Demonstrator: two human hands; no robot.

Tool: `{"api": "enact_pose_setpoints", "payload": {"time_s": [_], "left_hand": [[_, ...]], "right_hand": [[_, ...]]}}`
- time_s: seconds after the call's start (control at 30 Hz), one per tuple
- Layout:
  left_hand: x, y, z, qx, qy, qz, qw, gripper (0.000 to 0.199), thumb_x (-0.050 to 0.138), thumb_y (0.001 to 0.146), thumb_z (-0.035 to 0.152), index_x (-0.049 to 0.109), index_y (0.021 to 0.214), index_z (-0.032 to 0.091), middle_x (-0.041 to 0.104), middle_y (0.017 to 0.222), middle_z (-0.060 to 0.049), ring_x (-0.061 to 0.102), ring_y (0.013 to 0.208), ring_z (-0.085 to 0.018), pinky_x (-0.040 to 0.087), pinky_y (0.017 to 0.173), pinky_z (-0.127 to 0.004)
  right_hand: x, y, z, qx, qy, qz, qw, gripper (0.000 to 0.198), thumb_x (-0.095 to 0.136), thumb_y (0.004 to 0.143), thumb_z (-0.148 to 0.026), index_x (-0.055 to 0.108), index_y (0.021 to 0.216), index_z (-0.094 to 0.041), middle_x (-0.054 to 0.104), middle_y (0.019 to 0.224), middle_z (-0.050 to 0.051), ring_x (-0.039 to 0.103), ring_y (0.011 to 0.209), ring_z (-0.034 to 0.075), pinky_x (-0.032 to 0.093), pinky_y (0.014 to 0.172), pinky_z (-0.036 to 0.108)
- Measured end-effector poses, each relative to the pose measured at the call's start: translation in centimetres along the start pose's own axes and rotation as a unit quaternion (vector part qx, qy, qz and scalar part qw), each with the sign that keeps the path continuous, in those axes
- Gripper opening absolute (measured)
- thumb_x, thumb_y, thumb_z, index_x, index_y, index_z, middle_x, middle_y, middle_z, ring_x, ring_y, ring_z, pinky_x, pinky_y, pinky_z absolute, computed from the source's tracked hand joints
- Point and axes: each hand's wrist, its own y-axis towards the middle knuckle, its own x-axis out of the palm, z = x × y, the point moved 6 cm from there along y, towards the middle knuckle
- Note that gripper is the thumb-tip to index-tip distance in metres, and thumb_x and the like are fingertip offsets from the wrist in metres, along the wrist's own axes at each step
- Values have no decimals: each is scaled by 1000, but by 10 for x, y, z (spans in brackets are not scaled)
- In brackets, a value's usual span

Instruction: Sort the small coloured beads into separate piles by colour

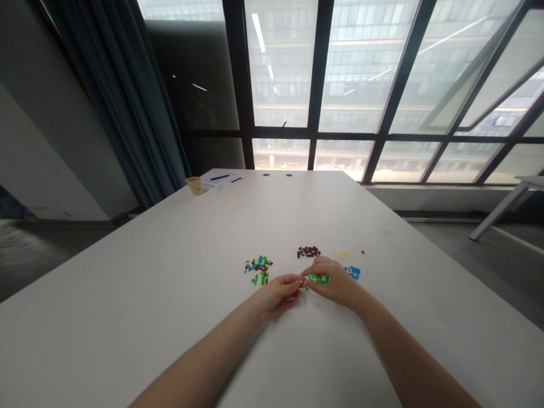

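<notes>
- On my feed, the left hand (281, 296) and right hand (338, 281) meet fingertip to fingertip above the near part of the white tabletop (170, 266).
- I read both as drawn into a pinch at that meeting point; a tiny reddish spot shows there, but I cannot tell whether it is a held piece or just skin.
- The relation I'd watch: the green pieces (319, 279) lie just right of the joined fingertips, framed by the arched fingers and thumb of the right hand, so that hand is clearly nearer.
- Their patch seems longer from side to side than front to back, though the right hand may cover some of it.
- I have the blue pieces (354, 273) just beyond the right hand's outer side, with brown pieces (309, 251), pale yellow pieces (342, 254) and one red piece (362, 252) farther out.
- The mixed pile (258, 264) sits beyond the left hand and to its left, apart from its fingers.
</notes>
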Motion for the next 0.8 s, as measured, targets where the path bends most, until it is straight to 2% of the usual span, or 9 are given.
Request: {"api": "enact_pose_setpoints", "payload": {"time_s": [0.37,0.5,0.67,0.8], "left_hand": [[1,-1,1,6,1,0,1000,16,72,59,15,66,72,10,59,61,-1,51,55,-4,38,58,-16],[-2,2,1,19,5,6,1000,21,71,61,15,65,81,11,61,67,-2,53,57,-5,39,60,-16],[-11,4,7,46,0,63,997,26,70,61,14,60,85,16,65,83,-4,57,62,-7,42,59,-18],[-16,2,14,54,12,89,995,27,71,61,15,58,85,16,65,86,-5,58,63,-8,42,59,-19]], "right_hand": [[8,0,-6,-20,-33,-20,999,15,52,75,-20,67,78,-22,54,68,2,49,71,13,38,67,25],[8,0,-1,-8,-41,-22,999,15,52,73,-18,66,75,-21,55,68,1,49,70,13,37,65,24],[11,-7,30,65,-48,-103,991,16,53,68,-16,67,71,-20,59,66,1,51,63,12,38,61,22],[17,-15,50,115,-27,-177,977,17,55,62,-14,68,69,-20,62,67,1,52,59,12,38,57,21]]}}
